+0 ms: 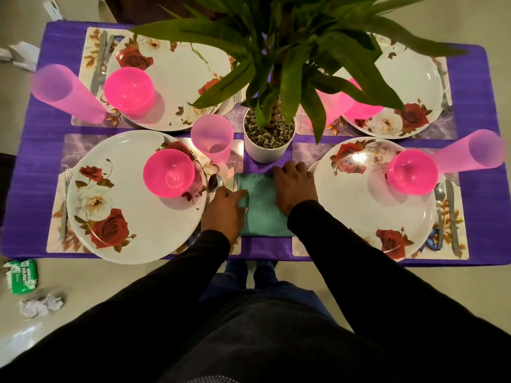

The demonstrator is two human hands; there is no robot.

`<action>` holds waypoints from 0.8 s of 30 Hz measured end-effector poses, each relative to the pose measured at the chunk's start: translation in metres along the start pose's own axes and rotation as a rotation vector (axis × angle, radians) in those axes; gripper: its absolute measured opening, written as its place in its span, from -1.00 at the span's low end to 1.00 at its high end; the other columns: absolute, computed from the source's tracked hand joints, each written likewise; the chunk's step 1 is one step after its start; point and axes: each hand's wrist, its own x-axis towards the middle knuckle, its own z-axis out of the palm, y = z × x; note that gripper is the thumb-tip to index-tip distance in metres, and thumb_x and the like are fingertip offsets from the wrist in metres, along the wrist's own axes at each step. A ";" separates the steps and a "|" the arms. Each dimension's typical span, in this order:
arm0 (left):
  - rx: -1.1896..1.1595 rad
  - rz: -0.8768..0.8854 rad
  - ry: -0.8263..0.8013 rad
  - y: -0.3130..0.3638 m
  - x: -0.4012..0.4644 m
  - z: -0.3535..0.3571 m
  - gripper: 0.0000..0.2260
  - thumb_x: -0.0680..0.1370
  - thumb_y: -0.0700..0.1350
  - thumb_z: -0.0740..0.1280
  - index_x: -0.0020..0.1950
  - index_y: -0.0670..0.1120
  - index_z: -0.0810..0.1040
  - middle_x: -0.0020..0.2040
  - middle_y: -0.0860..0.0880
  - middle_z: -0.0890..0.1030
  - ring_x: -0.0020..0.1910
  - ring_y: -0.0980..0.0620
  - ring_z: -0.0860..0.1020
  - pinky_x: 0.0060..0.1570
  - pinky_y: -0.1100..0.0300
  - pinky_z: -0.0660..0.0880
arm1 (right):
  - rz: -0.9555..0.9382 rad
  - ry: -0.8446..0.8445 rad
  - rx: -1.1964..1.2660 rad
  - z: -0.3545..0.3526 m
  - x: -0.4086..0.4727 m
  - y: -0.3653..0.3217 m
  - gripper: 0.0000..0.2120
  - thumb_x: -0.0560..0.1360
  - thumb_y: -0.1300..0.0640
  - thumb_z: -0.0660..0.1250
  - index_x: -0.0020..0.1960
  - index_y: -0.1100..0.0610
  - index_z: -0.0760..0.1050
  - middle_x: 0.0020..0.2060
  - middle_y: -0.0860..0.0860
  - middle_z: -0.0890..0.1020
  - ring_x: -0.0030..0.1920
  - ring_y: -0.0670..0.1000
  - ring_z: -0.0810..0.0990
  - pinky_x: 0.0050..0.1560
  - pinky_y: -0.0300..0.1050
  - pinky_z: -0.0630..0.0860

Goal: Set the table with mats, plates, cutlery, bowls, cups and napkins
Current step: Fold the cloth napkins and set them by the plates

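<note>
Both grips, left hand (224,210) and right hand (296,186), flat atop teal napkin (260,208) between them.

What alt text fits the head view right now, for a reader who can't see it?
Both hands, left hand and right hand, press a folded teal napkin flat on the purple tablecloth between the two near floral plates. Four settings with pink bowls and cups surround a potted plant.
</note>
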 end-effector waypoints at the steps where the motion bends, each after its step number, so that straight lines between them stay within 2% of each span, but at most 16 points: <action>1: 0.001 0.004 -0.007 -0.001 -0.001 0.000 -0.62 0.62 -0.10 0.32 0.45 0.04 0.47 0.25 -0.09 0.43 0.12 -0.08 0.52 0.11 0.10 0.48 | 0.012 -0.006 -0.016 -0.002 0.003 0.001 -0.66 0.56 0.11 0.21 0.32 0.12 0.44 0.22 0.17 0.51 0.24 0.26 0.41 0.21 0.12 0.40; 6: 0.008 0.034 -0.005 0.000 0.000 0.000 -0.61 0.62 -0.10 0.32 0.46 0.02 0.47 0.25 -0.08 0.43 0.12 -0.07 0.52 0.10 0.11 0.49 | 0.054 -0.041 -0.010 0.000 0.013 0.004 -0.70 0.55 0.11 0.24 0.26 0.12 0.50 0.17 0.16 0.55 0.23 0.25 0.42 0.21 0.13 0.41; 10: 0.026 0.031 -0.008 -0.002 0.002 0.000 -0.60 0.63 -0.10 0.32 0.47 0.04 0.45 0.25 -0.07 0.43 0.13 -0.06 0.52 0.11 0.10 0.50 | 0.070 -0.006 -0.004 0.003 0.014 0.006 -0.73 0.57 0.13 0.22 0.23 0.13 0.53 0.14 0.16 0.56 0.20 0.26 0.44 0.18 0.13 0.43; 15: 0.052 0.022 -0.010 -0.004 0.001 0.001 -0.59 0.61 -0.08 0.34 0.47 0.03 0.45 0.25 -0.09 0.42 0.16 -0.10 0.50 0.11 0.02 0.53 | 0.047 0.050 0.020 0.008 0.011 0.007 -0.73 0.59 0.14 0.22 0.27 0.12 0.49 0.18 0.17 0.53 0.21 0.24 0.43 0.18 0.12 0.42; 20: 0.254 0.266 0.177 -0.004 -0.001 0.008 -0.62 0.48 -0.13 0.45 0.30 -0.10 0.57 0.26 -0.17 0.48 0.16 -0.21 0.47 0.06 -0.06 0.53 | 0.009 0.187 0.119 0.016 -0.006 -0.004 -0.64 0.46 0.10 0.38 0.23 0.15 0.51 0.22 0.20 0.50 0.19 0.24 0.46 0.14 0.12 0.50; 22: 0.291 0.363 0.152 -0.002 -0.001 0.014 -0.62 0.47 -0.16 0.45 0.28 -0.13 0.58 0.29 -0.17 0.52 0.20 -0.22 0.50 0.11 -0.09 0.54 | -0.058 0.202 0.134 0.023 -0.021 -0.010 -0.61 0.42 0.09 0.43 0.22 0.16 0.53 0.21 0.20 0.51 0.18 0.25 0.49 0.13 0.14 0.55; 24: 0.280 0.401 0.081 -0.002 -0.003 0.020 -0.58 0.47 -0.20 0.45 0.33 -0.15 0.56 0.36 -0.18 0.51 0.32 -0.23 0.47 0.26 -0.11 0.48 | -0.111 0.129 0.127 0.029 -0.033 -0.011 -0.61 0.43 0.08 0.43 0.23 0.15 0.52 0.24 0.20 0.49 0.23 0.24 0.46 0.18 0.12 0.53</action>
